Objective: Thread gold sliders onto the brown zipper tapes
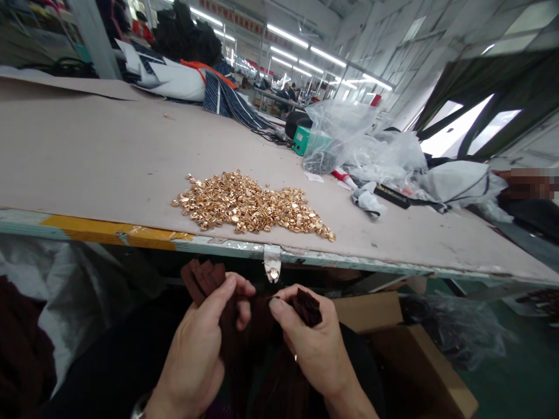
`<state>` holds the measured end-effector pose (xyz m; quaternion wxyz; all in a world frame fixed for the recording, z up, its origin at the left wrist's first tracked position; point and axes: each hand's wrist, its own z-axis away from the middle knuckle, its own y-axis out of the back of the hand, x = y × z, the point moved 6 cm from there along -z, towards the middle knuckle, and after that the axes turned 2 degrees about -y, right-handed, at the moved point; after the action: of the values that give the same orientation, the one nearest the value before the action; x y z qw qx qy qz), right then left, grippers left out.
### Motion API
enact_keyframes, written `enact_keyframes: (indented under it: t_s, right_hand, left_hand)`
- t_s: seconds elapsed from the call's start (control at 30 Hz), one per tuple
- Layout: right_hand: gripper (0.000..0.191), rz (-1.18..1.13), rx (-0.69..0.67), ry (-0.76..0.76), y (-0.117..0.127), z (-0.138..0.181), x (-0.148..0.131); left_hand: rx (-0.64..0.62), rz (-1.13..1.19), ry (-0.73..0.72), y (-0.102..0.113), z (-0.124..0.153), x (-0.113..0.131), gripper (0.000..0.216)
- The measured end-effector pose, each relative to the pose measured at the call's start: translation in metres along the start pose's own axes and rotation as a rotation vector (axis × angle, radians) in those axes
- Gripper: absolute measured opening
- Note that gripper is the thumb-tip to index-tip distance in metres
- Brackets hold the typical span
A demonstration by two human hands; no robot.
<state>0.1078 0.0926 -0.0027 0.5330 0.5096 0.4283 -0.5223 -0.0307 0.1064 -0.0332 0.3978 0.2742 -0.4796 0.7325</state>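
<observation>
My left hand (194, 343) is closed around a bundle of dark brown fabric strips (204, 278), whose ends fan out above the thumb. In my right hand (317, 340), closed too, is a folded bunch of brown fabric (307, 306), with thumb and forefinger pinched at its left side. Dark brown cloth hangs between and below both hands. Just beyond them, a heap of small gold-coloured metal pieces (248, 203) lies near the table's front edge. A pale tab (273, 265) with one gold piece at its lower end hangs from that edge, above the gap between my hands.
The table (109, 157) carries a clear plastic bag (349, 134), a green box (301, 141) and striped dark fabric (227, 99) at the back. A cardboard box (428, 366) stands below right. White sacking (82, 291) hangs below left. A person's arm shows at far right.
</observation>
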Motion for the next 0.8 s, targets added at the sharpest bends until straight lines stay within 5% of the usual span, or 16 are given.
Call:
enact_keyframes:
  t_s: [0.13, 0.37, 0.53, 0.67, 0.8]
  right_hand:
    - [0.021, 0.014, -0.023, 0.022, 0.003, 0.0, -0.002]
    - [0.016, 0.074, 0.017, 0.113, 0.008, 0.001, -0.007]
    - [0.006, 0.217, 0.006, 0.349, 0.01, 0.006, -0.019]
    - [0.021, 0.289, -0.074, 0.621, 0.004, 0.018, -0.034]
    - [0.013, 0.151, 0.044, 0.51, 0.008, 0.014, -0.029]
  left_hand:
    - [-0.121, -0.281, -0.043, -0.009, 0.005, 0.009, 0.024]
    - [-0.191, -0.415, -0.093, -0.016, 0.011, 0.007, 0.022]
    - [-0.224, -0.331, 0.056, -0.015, 0.008, 0.004, 0.028]
    - [-0.258, -0.221, 0.176, -0.017, 0.007, 0.001, 0.031]
    - [-0.22, -0.209, 0.175, -0.019, 0.009, 0.003, 0.034]
